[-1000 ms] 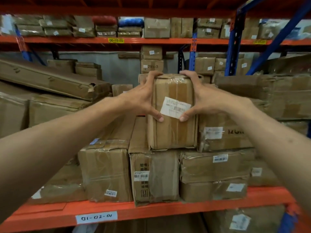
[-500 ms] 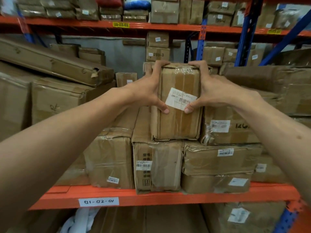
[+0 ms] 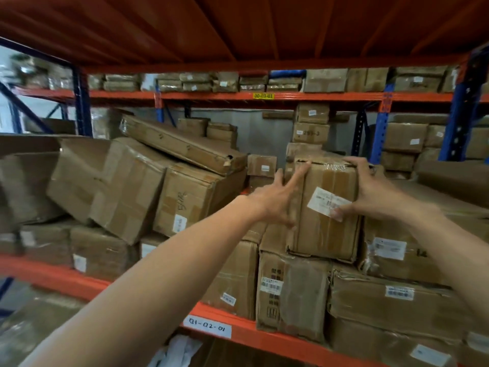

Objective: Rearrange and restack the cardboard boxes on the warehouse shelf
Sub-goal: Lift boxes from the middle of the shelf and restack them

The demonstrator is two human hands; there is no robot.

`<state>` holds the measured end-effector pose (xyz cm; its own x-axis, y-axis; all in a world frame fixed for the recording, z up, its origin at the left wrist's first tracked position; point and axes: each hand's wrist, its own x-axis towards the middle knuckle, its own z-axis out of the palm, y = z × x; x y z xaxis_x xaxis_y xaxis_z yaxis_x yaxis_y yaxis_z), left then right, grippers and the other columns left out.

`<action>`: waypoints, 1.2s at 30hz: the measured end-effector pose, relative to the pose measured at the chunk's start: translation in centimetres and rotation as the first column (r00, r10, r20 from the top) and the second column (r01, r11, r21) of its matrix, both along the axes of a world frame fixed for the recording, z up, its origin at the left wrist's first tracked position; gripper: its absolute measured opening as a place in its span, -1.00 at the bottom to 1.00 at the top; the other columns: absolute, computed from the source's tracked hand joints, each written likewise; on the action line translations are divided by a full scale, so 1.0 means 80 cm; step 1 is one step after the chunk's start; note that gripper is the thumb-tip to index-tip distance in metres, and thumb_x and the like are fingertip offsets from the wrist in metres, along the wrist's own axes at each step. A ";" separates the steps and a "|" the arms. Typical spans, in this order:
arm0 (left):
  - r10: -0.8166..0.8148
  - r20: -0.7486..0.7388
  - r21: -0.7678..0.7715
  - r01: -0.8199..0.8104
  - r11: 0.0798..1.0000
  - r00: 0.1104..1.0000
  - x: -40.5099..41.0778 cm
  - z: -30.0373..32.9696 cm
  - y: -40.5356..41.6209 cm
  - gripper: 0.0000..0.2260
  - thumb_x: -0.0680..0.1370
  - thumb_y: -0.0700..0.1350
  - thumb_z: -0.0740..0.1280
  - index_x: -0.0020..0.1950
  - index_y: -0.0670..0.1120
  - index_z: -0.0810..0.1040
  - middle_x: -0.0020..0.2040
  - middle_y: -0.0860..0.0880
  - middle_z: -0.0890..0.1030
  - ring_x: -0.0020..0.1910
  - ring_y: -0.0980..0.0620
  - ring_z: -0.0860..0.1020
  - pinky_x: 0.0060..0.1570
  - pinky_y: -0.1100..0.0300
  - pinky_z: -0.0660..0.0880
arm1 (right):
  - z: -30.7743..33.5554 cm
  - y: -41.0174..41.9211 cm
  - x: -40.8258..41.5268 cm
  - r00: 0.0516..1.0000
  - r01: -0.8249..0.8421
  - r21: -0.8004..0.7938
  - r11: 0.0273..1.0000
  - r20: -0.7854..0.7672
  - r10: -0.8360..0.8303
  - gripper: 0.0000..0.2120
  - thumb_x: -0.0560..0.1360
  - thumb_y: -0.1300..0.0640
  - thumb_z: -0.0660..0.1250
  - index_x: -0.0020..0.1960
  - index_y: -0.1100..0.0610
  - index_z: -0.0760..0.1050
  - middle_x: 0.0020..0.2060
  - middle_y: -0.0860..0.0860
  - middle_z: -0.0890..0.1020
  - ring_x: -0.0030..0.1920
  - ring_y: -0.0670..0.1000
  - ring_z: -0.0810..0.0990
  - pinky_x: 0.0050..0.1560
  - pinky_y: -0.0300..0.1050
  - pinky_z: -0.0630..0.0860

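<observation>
A: Right of centre in the frame, the upright taped box [image 3: 326, 207] stands on the lower box [image 3: 291, 295] of the front stack, above the orange shelf beam [image 3: 79, 280]. Grip status?

B: Right hand [image 3: 370, 197] grasps it: fingers hooked over the top right edge, thumb pressed on the white label [image 3: 328, 203]. Left hand [image 3: 277, 197] lies flat against the left side, fingers splayed and slack, not clamped.

A: Progress?

B: Judged early. One box seated on the stack, though apparently not let go. At left of the frame, the tilted boxes [image 3: 105, 186] and the long flat carton [image 3: 182, 144] slumped across them look untouched. Most restacking remains.
</observation>
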<state>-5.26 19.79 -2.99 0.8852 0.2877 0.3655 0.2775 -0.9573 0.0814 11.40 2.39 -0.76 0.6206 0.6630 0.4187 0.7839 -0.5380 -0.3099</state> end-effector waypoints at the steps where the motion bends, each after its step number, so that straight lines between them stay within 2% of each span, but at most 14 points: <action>1: 0.023 -0.025 0.036 -0.022 0.999 0.999 -0.011 -0.004 0.006 0.27 0.37 0.05 0.62 0.50 0.37 -0.48 0.64 -0.32 -0.14 0.43 -0.45 0.39 0.35 -0.32 0.41 | 0.002 0.000 -0.003 1.000 0.019 0.003 1.000 -0.014 -0.019 0.28 0.11 -0.24 0.69 0.53 -0.27 -0.12 0.56 0.20 -0.01 0.45 0.38 0.26 0.42 0.31 0.30; 3: 0.060 -0.034 0.080 -0.057 0.995 0.998 -0.035 -0.010 0.024 0.23 0.39 0.06 0.60 0.53 0.35 -0.44 0.64 -0.32 -0.14 0.38 -0.44 0.45 0.27 -0.27 0.47 | 0.003 0.004 -0.014 0.998 0.054 -0.018 0.998 0.031 -0.054 0.28 0.12 -0.34 0.63 0.56 -0.27 -0.15 0.58 0.09 -0.31 0.57 0.33 -0.07 0.53 0.35 0.02; 5: 0.099 -0.023 0.110 -0.096 0.989 0.995 -0.060 -0.009 0.047 0.21 0.41 0.06 0.58 0.53 0.33 -0.44 0.64 -0.32 -0.14 0.38 -0.42 0.45 0.26 -0.24 0.48 | 0.007 0.016 -0.028 0.984 0.056 -0.031 0.998 0.172 -0.050 0.25 0.14 -0.47 0.54 0.56 -0.29 -0.20 0.57 0.05 -0.39 0.57 0.23 -0.31 0.52 0.29 -0.24; 7: 0.149 0.008 0.107 -0.149 0.983 0.989 -0.082 -0.004 0.073 0.19 0.43 0.08 0.57 0.53 0.33 -0.45 0.65 -0.30 -0.14 0.40 -0.39 0.44 0.31 -0.22 0.47 | 0.015 0.035 -0.042 0.961 0.009 -0.025 1.000 0.277 -0.002 0.23 0.12 -0.58 0.44 0.53 -0.34 -0.24 0.58 0.05 -0.36 0.56 0.19 -0.37 0.50 0.24 -0.35; 12: 0.248 0.139 0.066 -0.259 0.964 0.959 -0.127 0.013 0.134 0.13 0.46 0.14 0.53 0.61 0.22 -0.36 0.62 -0.29 0.02 0.42 -0.34 0.44 0.31 -0.17 0.49 | 0.035 0.119 -0.079 0.911 -0.181 -0.018 0.983 0.374 0.174 0.17 0.02 -0.73 0.21 0.47 -0.43 -0.24 0.60 0.02 -0.27 0.58 0.16 -0.32 0.42 0.13 -0.43; 14: 0.272 0.167 0.074 -0.287 0.955 0.948 -0.141 0.018 0.164 0.08 0.49 0.14 0.50 0.62 0.19 -0.34 0.60 -0.30 0.09 0.42 -0.33 0.43 0.31 -0.18 0.48 | 0.038 0.164 -0.089 0.900 -0.213 -0.057 0.975 0.377 0.219 0.17 -0.01 -0.75 0.18 0.46 -0.46 -0.24 0.59 -0.03 -0.27 0.58 0.18 -0.29 0.43 0.16 -0.38; 16: 0.279 0.186 0.108 -0.301 0.947 0.942 -0.152 0.023 0.196 0.04 0.52 0.13 0.47 0.63 0.17 -0.33 0.58 -0.29 0.14 0.44 -0.31 0.41 0.31 -0.20 0.47 | 0.037 0.208 -0.097 0.919 -0.211 -0.113 0.971 0.317 0.236 0.14 0.05 -0.69 0.30 0.44 -0.48 -0.25 0.58 -0.08 -0.28 0.58 0.20 -0.25 0.48 0.24 -0.22; 19: 0.295 0.171 0.213 -0.328 0.920 0.940 -0.159 0.036 0.243 0.01 0.54 0.10 0.45 0.65 0.09 -0.31 0.59 -0.30 0.11 0.51 -0.31 0.29 0.38 -0.16 0.42 | 0.030 0.265 -0.093 0.964 -0.181 -0.158 0.971 0.168 0.207 0.14 0.28 -0.35 0.55 0.51 -0.39 -0.25 0.61 0.00 -0.29 0.59 0.27 -0.10 0.48 0.34 0.07; 23: 0.303 0.124 0.450 -0.326 0.831 0.945 -0.146 0.060 0.303 -0.06 0.57 0.05 0.40 0.67 0.06 -0.26 0.64 -0.33 -0.07 0.61 -0.32 0.05 0.56 -0.16 0.06 | 0.022 0.326 -0.082 0.985 -0.132 -0.228 0.965 0.076 0.153 0.19 0.40 -0.09 0.58 0.59 -0.27 -0.32 0.61 0.17 -0.27 0.56 0.36 0.08 0.49 0.32 0.18; 27: 0.221 -0.003 0.421 -0.199 0.885 0.975 -0.121 0.096 0.347 0.08 0.43 0.07 0.53 0.65 0.18 -0.24 0.66 -0.21 -0.17 0.63 -0.30 -0.15 0.55 -0.28 -0.14 | 0.011 0.371 -0.078 0.986 -0.129 -0.195 0.972 0.080 0.147 0.07 0.48 0.11 0.53 0.58 -0.36 -0.21 0.62 0.12 -0.23 0.58 0.32 0.03 0.47 0.33 0.22; 29: 0.187 -0.121 0.336 -0.137 0.932 0.975 -0.115 0.115 0.366 0.13 0.39 0.09 0.57 0.62 0.29 -0.24 0.67 -0.10 -0.24 0.62 -0.27 -0.25 0.49 -0.36 -0.20 | 0.011 0.381 -0.077 0.969 -0.175 -0.129 0.976 0.153 0.194 -0.10 0.50 0.06 0.51 0.60 -0.26 -0.01 0.62 0.13 0.00 0.54 0.28 0.18 0.44 0.29 0.28; 32: 0.176 -0.184 0.212 -0.135 0.968 0.967 -0.119 0.125 0.395 0.15 0.33 0.25 0.58 0.60 0.34 -0.24 0.68 -0.04 -0.19 0.62 -0.25 -0.22 0.49 -0.37 -0.10 | 0.013 0.385 -0.081 0.883 -0.106 -0.096 0.990 0.449 0.138 -0.42 0.57 0.05 0.40 0.53 -0.03 0.25 0.45 0.08 0.42 0.33 0.19 0.47 0.24 0.12 0.43; 36: 0.140 -0.165 0.256 -0.095 0.962 0.976 -0.133 0.112 0.410 0.10 0.30 0.39 0.51 0.62 0.33 -0.14 0.67 -0.04 0.00 0.63 -0.21 -0.10 0.51 -0.32 -0.15 | 0.016 0.377 -0.096 0.763 -0.136 -0.098 0.986 0.625 0.167 -0.69 0.60 0.02 0.31 0.33 0.04 0.43 0.25 0.03 0.61 0.22 0.12 0.55 0.22 0.05 0.36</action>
<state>-15.90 52.61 5.94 0.9082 0.3149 0.2756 0.3772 -0.9012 -0.2134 3.69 32.51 0.53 0.1182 0.7532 0.6471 0.8670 -0.3959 0.3025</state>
